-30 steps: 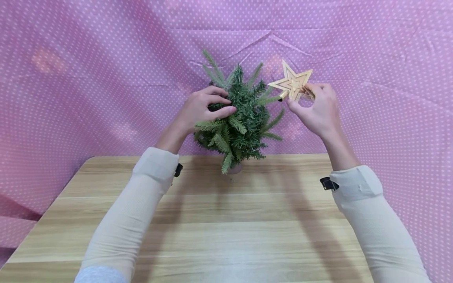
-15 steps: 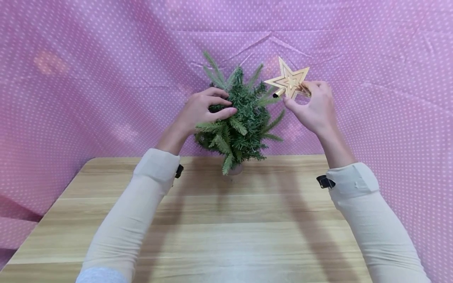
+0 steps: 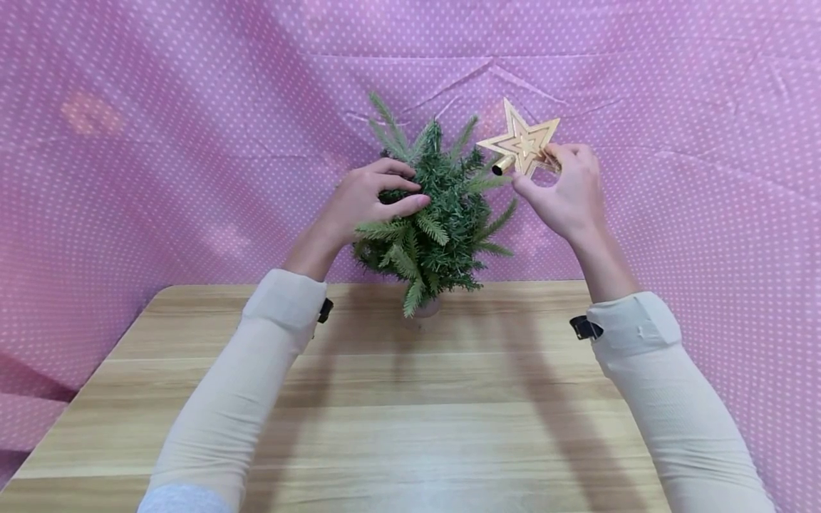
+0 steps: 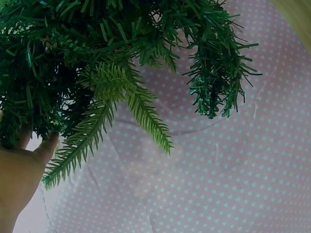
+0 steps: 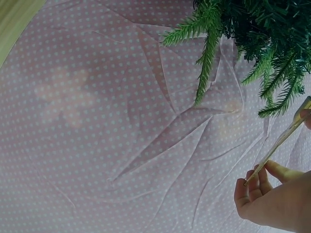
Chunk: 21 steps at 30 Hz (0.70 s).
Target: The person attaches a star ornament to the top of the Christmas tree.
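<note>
A small artificial Christmas tree (image 3: 449, 214) stands upright near the table's back edge. My left hand (image 3: 365, 196) holds its upper left side, thumb in front and fingers bent in among the branches. In the left wrist view, foliage partly hides those fingertips (image 4: 47, 145). To the right of the treetop, my right hand (image 3: 575, 192) pinches a gold star tree topper (image 3: 518, 139) between thumb and fingers. The topper's short hollow tube (image 3: 503, 166) points down and left, close to a side branch. Seen edge-on in the right wrist view, the star (image 5: 276, 146) appears as a thin strip.
The wooden table (image 3: 410, 427) spreads out in front of the tree. Behind it and along both sides hangs a pink polka-dot cloth (image 3: 244, 128). The tree's pale base (image 3: 427, 308) shows just under the lowest branches.
My right hand has carried the star topper slightly left and up, nearer the treetop, and its tube opening now shows more. My left hand and the tree have stayed nearly still.
</note>
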Available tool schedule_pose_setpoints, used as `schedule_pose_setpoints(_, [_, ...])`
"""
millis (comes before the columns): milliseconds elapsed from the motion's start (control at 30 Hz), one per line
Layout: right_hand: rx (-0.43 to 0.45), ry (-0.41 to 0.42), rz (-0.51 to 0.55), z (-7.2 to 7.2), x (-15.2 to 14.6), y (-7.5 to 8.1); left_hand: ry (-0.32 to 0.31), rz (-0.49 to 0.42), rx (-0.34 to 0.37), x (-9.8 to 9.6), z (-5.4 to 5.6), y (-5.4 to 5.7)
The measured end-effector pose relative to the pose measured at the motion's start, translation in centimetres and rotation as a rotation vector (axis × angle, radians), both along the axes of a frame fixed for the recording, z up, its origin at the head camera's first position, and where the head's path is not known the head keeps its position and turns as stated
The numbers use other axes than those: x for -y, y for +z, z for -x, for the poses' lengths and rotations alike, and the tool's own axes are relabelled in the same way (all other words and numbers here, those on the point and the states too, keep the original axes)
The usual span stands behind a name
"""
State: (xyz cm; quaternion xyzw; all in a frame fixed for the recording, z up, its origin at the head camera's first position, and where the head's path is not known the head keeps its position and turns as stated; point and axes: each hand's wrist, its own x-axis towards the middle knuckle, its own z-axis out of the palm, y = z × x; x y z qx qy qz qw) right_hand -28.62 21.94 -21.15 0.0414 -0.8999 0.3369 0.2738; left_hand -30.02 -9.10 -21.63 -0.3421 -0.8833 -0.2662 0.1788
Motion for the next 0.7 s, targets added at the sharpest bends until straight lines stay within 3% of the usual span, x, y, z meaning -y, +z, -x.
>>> schedule_pose_setpoints(700, [-0.02,0.008,0.008,0.43,0.7,0.41,-0.004,-0.004,-0.001,-0.12,0.1,0.0])
